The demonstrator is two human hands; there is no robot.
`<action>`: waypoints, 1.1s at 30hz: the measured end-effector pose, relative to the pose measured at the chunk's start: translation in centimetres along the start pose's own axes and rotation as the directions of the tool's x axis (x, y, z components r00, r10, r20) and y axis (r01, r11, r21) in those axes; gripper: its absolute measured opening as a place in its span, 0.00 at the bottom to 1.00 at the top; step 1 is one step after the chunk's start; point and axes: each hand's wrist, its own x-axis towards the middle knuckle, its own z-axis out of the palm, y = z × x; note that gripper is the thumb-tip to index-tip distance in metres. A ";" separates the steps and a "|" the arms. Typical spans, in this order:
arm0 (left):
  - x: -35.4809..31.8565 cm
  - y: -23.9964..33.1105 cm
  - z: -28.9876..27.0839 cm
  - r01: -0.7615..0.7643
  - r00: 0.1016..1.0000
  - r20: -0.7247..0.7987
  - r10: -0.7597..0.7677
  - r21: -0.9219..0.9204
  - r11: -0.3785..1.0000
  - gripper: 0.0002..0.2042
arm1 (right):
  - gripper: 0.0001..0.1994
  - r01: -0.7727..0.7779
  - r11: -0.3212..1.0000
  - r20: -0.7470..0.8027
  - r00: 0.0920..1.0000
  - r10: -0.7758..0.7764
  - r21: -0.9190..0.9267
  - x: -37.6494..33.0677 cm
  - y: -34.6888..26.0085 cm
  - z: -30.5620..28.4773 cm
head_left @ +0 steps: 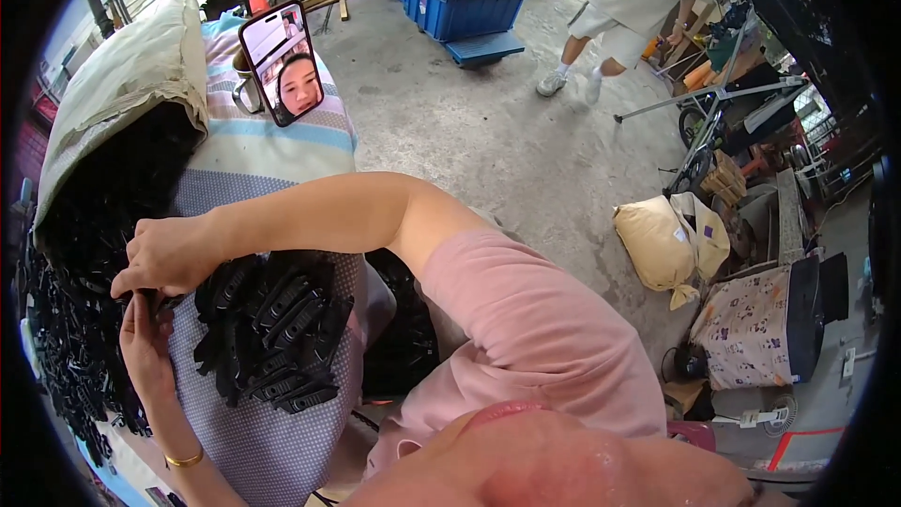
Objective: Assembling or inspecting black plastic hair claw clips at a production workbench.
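Note:
My right hand [174,255] reaches across from the right, its fingers pinched together. Just below it, my left hand [147,347], with a gold bangle at the wrist, has its fingertips raised to meet it. Between the fingertips is a small dark piece [156,299], mostly hidden. Beside the hands, a pile of long black plastic parts with slots [282,319] lies on a grey patterned cloth [272,446]. Left of the hands, a heap of smaller black pieces [89,216] spills from the mouth of a pale woven sack [122,66].
A phone [282,64] on a video call leans against a metal mug [248,94]. Blue crates [469,9] stand on a trolley [485,49]. Another person [638,0] walks across the concrete floor. A tied beige sack [657,239] and a floral box [751,329] stand at right.

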 end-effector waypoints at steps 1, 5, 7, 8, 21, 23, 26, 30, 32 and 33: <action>-0.4 -0.1 0.8 -0.042 0.997 -0.054 0.047 0.091 0.995 0.13 | 0.24 -0.015 0.999 0.022 1.000 0.014 0.042 0.0 0.1 0.2; -0.3 -0.3 0.3 -0.093 0.994 -0.041 0.105 0.217 0.972 0.13 | 0.24 -0.020 0.969 0.005 1.000 0.019 0.247 0.0 0.3 0.9; -0.4 -0.2 0.6 -0.097 0.993 -0.039 0.110 0.244 0.965 0.14 | 0.24 -0.002 0.967 -0.064 0.998 0.018 0.253 0.0 0.6 1.1; -0.5 0.1 1.0 -0.161 0.984 -0.035 0.176 0.267 0.950 0.15 | 0.25 0.013 0.966 -0.133 0.991 0.022 0.260 0.1 0.8 1.2; -1.3 1.8 1.7 -0.322 0.935 0.136 0.328 0.717 0.619 0.15 | 0.27 -0.387 0.849 0.216 0.920 0.328 0.360 -0.9 2.9 1.3; -1.4 1.6 1.5 -0.397 0.897 0.151 0.416 0.692 0.603 0.14 | 0.25 -0.364 0.876 0.179 0.930 0.322 0.315 -0.5 2.2 0.8; -2.0 2.3 2.0 -0.393 0.890 0.129 0.437 0.704 0.592 0.14 | 0.22 -0.370 0.872 0.129 0.929 0.346 0.320 -0.2 1.6 0.5; -1.3 1.9 1.5 -0.424 0.881 0.154 0.447 0.675 0.604 0.13 | 0.19 -0.297 0.908 0.047 0.954 0.296 0.296 -0.3 1.6 -0.2; -1.3 2.2 2.2 -0.446 0.866 0.146 0.478 0.657 0.608 0.13 | 0.18 -0.293 0.901 0.041 0.954 0.296 0.320 -0.4 1.7 -0.2; -1.1 2.2 2.2 -0.445 0.866 0.144 0.478 0.657 0.609 0.13 | 0.17 -0.300 0.884 0.050 0.952 0.302 0.359 -0.6 1.9 -0.1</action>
